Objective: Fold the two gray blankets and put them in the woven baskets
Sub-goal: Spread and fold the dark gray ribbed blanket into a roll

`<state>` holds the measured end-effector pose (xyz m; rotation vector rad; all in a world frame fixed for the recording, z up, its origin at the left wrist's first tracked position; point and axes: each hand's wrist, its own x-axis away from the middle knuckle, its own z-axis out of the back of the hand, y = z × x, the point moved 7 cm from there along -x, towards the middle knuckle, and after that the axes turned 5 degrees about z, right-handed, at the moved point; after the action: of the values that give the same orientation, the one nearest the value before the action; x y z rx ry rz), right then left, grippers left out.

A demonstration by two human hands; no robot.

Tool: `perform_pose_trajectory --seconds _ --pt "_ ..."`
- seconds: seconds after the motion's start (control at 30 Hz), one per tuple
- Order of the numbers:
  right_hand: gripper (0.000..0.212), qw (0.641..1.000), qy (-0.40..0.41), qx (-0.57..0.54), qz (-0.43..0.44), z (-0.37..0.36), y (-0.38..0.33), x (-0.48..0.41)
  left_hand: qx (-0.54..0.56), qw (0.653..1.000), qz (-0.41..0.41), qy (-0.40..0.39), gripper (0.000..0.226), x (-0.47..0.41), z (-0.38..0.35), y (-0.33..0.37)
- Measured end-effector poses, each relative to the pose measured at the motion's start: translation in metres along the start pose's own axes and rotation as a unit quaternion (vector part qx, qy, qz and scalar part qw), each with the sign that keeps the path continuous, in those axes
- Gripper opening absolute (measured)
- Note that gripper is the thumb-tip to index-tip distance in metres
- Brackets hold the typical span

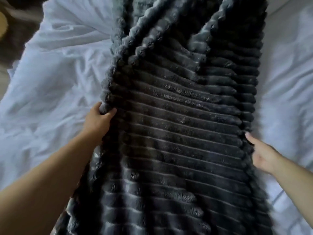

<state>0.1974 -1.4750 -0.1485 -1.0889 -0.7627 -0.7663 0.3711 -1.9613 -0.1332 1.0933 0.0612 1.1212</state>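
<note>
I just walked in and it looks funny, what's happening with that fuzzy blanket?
A person is folding a gray blanket on a white bed. The left hand grips the blanket's left edge, while the right hand lies open at the right edge. The blanket lies in a long strip, with loose layers overlapping at the far end. No basket is in view.

A white, rumpled bed sheet (55, 85) fills the view. A dark blurred patch (13, 39) lies beyond its upper left edge.
</note>
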Motion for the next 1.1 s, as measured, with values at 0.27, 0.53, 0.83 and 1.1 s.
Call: perform_pose_trajectory --seconds 0.27,0.53,0.83,1.1 --pt "0.019 0.983 -0.043 -0.137 0.111 0.048 -0.054 0.124 0.267 0.933 0.121 -0.210 0.028 0.101 0.053 0.060" --pt "0.077 0.905 -0.213 -0.261 0.261 0.169 -0.062 0.246 0.418 0.886 0.080 -0.184 0.029 0.215 0.178 0.100" --pt "0.036 0.918 -0.176 -0.147 0.322 0.191 -0.112 0.331 0.248 0.940 -0.021 -0.233 0.044 0.282 0.153 0.203" --pt "0.033 0.912 -0.214 -0.174 0.303 0.171 -0.101 0.346 0.249 0.944 0.001 -0.215 0.027 0.307 0.155 0.215"
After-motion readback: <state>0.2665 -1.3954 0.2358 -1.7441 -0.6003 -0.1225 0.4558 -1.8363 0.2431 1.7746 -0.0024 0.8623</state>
